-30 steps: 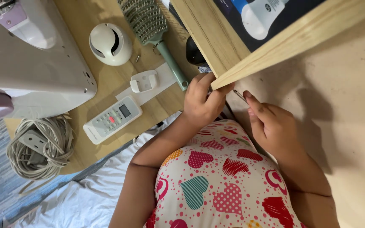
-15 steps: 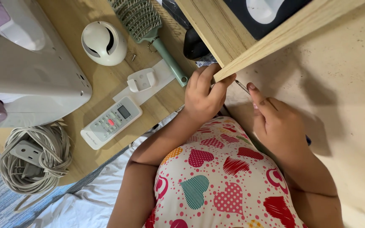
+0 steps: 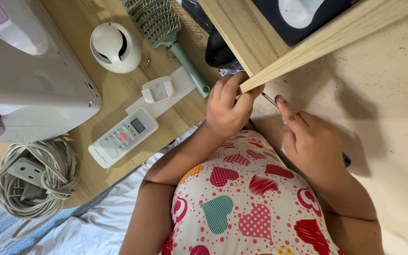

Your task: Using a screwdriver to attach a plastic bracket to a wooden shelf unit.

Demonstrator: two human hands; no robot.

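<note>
The left hand grips the lower corner of a wooden board that runs up toward two o'clock, its fingers curled over the edge. At three o'clock of it, the right hand is closed around a screwdriver, whose thin metal shaft points toward eleven o'clock at the board's corner; the tip sits just beside the left fingertips. A bit of its blue handle shows at the far side of the right hand. Both hands work against a pale wall.

At nine o'clock of the left hand, on the wooden table, lies a white remote control, with a small white bracket just above it. A green hairbrush lies at eleven o'clock, its handle ending near the left hand. A round white gadget sits beside the brush, a white sewing machine fills the ten o'clock corner, and a coiled grey extension cord rests at eight o'clock.
</note>
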